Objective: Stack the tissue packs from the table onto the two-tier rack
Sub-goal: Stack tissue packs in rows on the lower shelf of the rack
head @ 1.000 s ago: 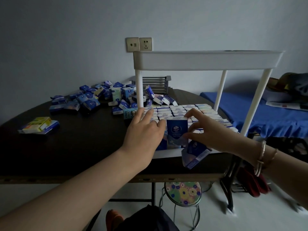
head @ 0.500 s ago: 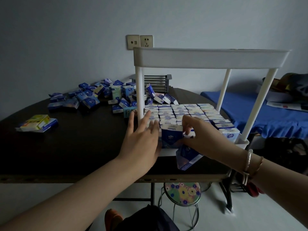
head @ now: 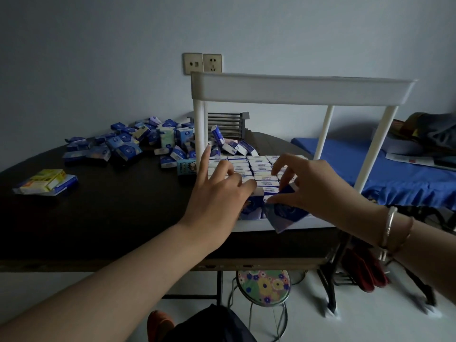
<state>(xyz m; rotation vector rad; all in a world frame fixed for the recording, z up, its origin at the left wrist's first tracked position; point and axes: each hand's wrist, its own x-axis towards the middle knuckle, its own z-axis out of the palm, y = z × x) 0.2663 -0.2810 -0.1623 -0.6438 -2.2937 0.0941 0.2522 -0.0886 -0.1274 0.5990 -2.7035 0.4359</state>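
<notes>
Held pack: a blue tissue pack (head: 283, 212) with a white end, tilted, is pinched between thumb and fingertips of the right hand (head: 318, 186) at the front edge of the rack's lower tier.
Left hand: the left hand (head: 217, 193) is laid on the front row of packs, the index finger stretched forward, the other fingers bent down onto the pack tops; nothing is gripped.
Stacked packs: upright tissue packs (head: 259, 166) with white tops are set in tight rows across the lower tier.
Rack: a white two-tier rack (head: 296, 90) is stood at the table's right front corner; what lies in the upper tier cannot be told.
Table: a dark table (head: 98, 218) is seen, with a yellow-and-blue pack bundle (head: 45, 181) near its left edge.
Loose pile: blue packs (head: 125, 146) are heaped toward the table's far edge, left of the rack.
Room: a floral stool (head: 262, 287) is seen below the table, a blue-covered bed (head: 394, 169) at the right, and wall sockets (head: 202, 63) on the pale wall behind.
</notes>
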